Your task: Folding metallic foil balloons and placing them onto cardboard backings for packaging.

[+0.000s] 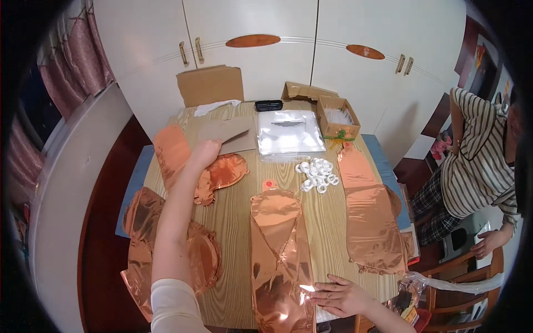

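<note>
My left hand (207,152) reaches to the far left of the table, its fingers closed on the near edge of a grey-brown cardboard sheet (226,131). A corner of that sheet stands slightly raised. Under and beside this arm lie rose-gold foil balloons (171,149), flat and creased. At the near edge, my right hand (341,297) rests with fingers stretched out on the edge of another flat foil balloon (277,244) in the middle. Above this balloon's top sticks out a small orange-red tab (270,184).
Several white ribbon rolls (318,174) lie centre right, behind them a stack of clear plastic bags (290,132). A cardboard box (338,132) holds thin clear pieces. Another foil balloon (373,216) lies right. A person in a striped top (477,150) stands beside a wooden chair (488,266).
</note>
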A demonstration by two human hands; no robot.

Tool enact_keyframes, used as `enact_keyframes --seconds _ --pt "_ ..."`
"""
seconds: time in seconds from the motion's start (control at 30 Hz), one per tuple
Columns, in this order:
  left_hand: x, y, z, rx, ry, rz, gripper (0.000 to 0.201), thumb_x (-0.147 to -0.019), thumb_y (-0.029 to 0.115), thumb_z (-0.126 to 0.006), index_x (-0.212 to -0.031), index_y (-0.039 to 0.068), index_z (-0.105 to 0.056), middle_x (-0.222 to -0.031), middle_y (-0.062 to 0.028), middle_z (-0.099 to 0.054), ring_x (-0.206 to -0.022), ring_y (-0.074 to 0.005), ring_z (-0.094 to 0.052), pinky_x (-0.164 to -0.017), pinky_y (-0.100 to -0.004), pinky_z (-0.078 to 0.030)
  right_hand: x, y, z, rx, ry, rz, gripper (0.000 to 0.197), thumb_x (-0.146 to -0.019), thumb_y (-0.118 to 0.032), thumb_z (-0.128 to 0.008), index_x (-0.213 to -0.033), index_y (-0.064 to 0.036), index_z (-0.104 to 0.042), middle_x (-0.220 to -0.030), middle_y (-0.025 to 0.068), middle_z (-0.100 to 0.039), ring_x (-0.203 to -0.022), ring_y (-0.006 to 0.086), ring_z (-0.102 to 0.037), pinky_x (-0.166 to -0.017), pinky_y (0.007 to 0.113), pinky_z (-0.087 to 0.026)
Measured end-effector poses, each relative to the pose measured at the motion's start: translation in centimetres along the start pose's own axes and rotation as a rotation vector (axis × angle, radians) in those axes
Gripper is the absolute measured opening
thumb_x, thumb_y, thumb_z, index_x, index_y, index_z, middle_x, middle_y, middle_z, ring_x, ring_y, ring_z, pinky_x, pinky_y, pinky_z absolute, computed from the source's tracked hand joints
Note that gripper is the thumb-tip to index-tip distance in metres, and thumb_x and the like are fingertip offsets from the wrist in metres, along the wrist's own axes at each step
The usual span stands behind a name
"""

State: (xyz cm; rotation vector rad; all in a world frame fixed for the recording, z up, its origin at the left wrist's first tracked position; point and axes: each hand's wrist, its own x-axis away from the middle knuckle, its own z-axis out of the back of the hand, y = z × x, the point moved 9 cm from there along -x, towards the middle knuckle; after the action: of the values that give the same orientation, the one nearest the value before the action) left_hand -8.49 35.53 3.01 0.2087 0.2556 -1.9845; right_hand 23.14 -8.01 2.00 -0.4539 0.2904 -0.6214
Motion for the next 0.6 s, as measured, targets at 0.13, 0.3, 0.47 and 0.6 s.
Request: enact_keyframes --seconds 0.13,0.3,0.47,0.6 --pt "1.0 1.0 3.3 0.009 0.1 0.007 0.013 -0.087 0.011 -0.055 -0.09 0.003 -0.065 -0.086 -0.0205 -0.07 -0.08 -0.0357 -0.069 -0.07 -0.0455 -0.055 0.4 0.0 -0.3 0.011 0.016 -0.004 0.033 -0.09 -0.024 -0.063 -0.122 -0.0189 -0.07 -0.129 -0.0048 -0.064 -0.131 0.0149 -0.051 -0.119 0.042 -0.026" --pt "1.9 1.6 3.2 0.068 -0.006 -0.04 0.017 -0.086 0.022 -0.065 -0.091 0.007 -0.07 -0.087 -0.0158 -0.071 -0.081 -0.0347 -0.068 -0.073 -0.0465 -0.054 0.4 -0.3 -0.1 0.025 0.037 0.01 0.034 -0.09 -0.025 -0.062 -0.123 -0.0193 -0.069 -0.13 -0.005 -0.064 -0.131 0.0159 -0.052 -0.119 0.043 -0.026" --pt "2.6 0.2 -1.2 0.215 -0.188 -0.016 0.034 -0.08 0.031 -0.076 -0.104 0.007 -0.071 -0.101 -0.0158 -0.07 -0.098 -0.0336 -0.066 -0.085 -0.0452 -0.053 0.3 -0.4 0.2 0.026 0.052 0.012 0.033 -0.09 -0.023 -0.062 -0.122 -0.019 -0.069 -0.131 -0.0037 -0.064 -0.131 0.0153 -0.052 -0.117 0.042 -0.029" --pt "2.5 -1.5 -1.9 0.277 -0.177 -0.024 0.056 -0.071 0.034 -0.083 -0.117 0.007 -0.066 -0.117 -0.0163 -0.066 -0.112 -0.0347 -0.061 -0.094 -0.0435 -0.05 0.2 -0.3 0.1 0.014 0.034 0.019 0.035 -0.09 -0.024 -0.062 -0.123 -0.0191 -0.069 -0.13 -0.0048 -0.064 -0.131 0.0164 -0.052 -0.118 0.044 -0.028"
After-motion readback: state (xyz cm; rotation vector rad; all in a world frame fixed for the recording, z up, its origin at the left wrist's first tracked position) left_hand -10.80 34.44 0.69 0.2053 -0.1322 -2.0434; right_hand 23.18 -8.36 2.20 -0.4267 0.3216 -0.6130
